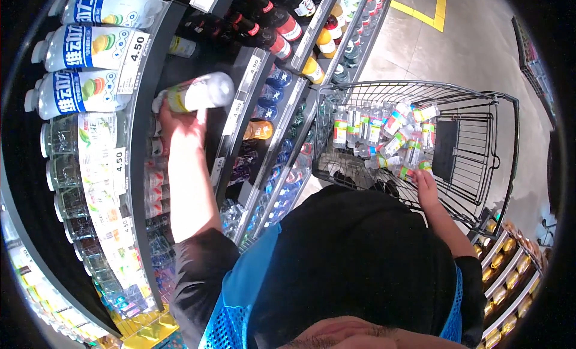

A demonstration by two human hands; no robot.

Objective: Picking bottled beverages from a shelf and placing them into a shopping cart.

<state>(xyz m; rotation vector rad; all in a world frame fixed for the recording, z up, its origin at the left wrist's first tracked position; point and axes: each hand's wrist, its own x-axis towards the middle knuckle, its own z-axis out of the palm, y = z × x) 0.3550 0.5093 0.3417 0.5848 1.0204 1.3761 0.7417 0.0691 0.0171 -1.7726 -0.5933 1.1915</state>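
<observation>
My left hand [182,126] grips a clear plastic bottle [200,92] with a pale yellow-green label. It holds the bottle tilted sideways inside the dark shelf gap, its rounded base towards the right. Over the near side of the wire shopping cart [382,84], my right hand [426,187] has its fingers around a small bottle [406,173] with a red and green label. Several similar clear bottles [396,142] with bright labels lie and stand in the cart beside that hand. How tightly the right fingers close is partly hidden.
Large white-and-blue labelled bottles [85,92] line the left shelf, above a row of jar-like drinks [63,169]. Price-tagged shelf edges [236,119] run close to my left arm. Dark bottles [270,25] stand farther back. A rack of gold packages [508,281] is at lower right.
</observation>
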